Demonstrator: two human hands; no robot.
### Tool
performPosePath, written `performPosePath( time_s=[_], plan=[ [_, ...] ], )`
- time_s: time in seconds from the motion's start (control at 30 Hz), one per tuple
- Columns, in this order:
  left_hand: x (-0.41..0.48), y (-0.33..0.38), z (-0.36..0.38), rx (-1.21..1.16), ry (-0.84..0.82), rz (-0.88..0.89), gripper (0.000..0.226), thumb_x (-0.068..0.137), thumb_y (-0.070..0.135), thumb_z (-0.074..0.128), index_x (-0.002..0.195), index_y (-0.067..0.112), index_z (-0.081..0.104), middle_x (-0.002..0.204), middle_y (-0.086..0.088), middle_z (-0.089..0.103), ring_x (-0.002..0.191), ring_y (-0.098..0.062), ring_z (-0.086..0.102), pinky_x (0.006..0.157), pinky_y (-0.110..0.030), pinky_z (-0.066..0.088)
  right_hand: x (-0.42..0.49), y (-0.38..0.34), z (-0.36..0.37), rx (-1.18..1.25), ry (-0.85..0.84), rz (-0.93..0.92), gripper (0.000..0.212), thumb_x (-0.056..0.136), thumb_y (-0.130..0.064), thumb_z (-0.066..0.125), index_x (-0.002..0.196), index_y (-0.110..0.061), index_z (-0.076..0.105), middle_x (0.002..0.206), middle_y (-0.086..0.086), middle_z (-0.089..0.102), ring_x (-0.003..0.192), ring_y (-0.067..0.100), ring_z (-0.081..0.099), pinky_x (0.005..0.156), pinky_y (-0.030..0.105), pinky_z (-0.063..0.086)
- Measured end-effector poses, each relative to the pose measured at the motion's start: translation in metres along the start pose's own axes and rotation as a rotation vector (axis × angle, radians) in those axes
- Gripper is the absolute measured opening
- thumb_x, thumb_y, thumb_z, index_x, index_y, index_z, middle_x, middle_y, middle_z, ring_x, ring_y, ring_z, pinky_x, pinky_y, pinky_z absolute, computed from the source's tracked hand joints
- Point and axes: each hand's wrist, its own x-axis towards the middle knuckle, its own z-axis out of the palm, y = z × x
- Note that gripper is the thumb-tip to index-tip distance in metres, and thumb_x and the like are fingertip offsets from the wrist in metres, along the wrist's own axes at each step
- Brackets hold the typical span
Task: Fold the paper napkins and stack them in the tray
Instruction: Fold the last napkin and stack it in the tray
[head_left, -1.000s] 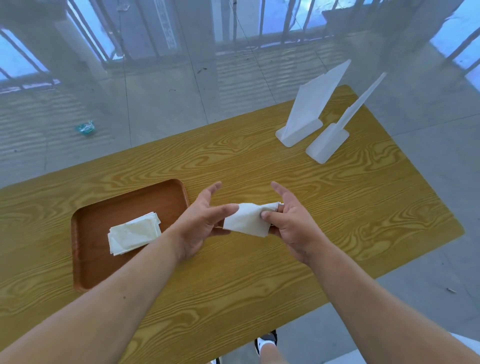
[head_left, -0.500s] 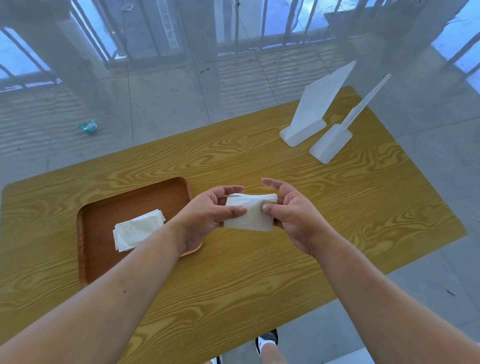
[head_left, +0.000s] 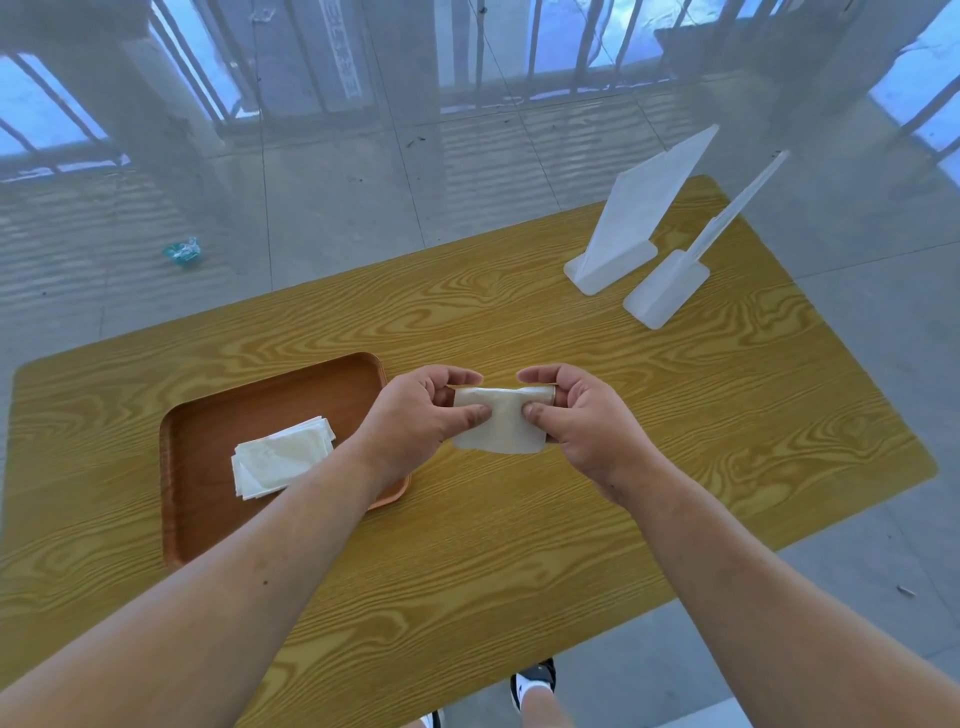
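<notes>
White paper napkin (head_left: 497, 422), already folded into a small rectangle, hangs between my two hands just above the bench (head_left: 649, 415), a little past the centre of my view toward 12 o'clock. My left hand (head_left: 421, 415) grips its left edge, thumb pressed on the near face and the curled fingers (head_left: 451, 375) behind it. My right hand (head_left: 582, 415) pinches the right edge the same way, thumb on the front and fingers (head_left: 540, 373) wrapped over the top fold. Both grips are closed on the napkin, and its lower edge dangles free.

At 9 o'clock from the hands I see the brown wooden tray (head_left: 208, 525) lying flat on the bench, its right rim partly hidden under my left wrist. On the tray floor sits a stack of folded napkins (head_left: 283, 462), slightly fanned and turned at an angle to the tray's sides, well apart from the one I am holding.

Toward 1 o'clock, near the far right corner of the yellow wood-grain bench, two white plastic stands (head_left: 636, 228) rest side by side, each with a flat base and a slanted upright panel.
</notes>
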Motion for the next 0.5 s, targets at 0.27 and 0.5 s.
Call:
performPosePath(
  time_s=[0.27,0.5],
  plan=[
    [-0.005,0.009,0.000,0.126,0.089,0.028,0.008,0.087,0.026,0.087,0.089,0.022,0.082,0.100,-0.013,0.077,0.087,-0.017,0.069,0.081,-0.038,0.060,0.000,0.001,-0.003,-0.179,0.102,-0.042,0.004,0.096,-0.032,0.075,0.098,-0.029,0.076,0.090,-0.008,0.070,0.080,0.005,0.063,0.068,0.017,0.052],
    [-0.009,0.018,-0.009,-0.331,-0.068,-0.123,0.018,0.074,0.028,0.089,0.086,0.018,0.081,0.103,-0.003,0.081,0.101,-0.015,0.074,0.100,-0.038,0.047,-0.004,0.001,-0.008,0.077,-0.120,0.118,0.027,0.091,-0.029,0.080,0.112,-0.012,0.080,0.113,0.012,0.080,0.104,0.026,0.075,0.092,0.042,0.058]
  ],
)
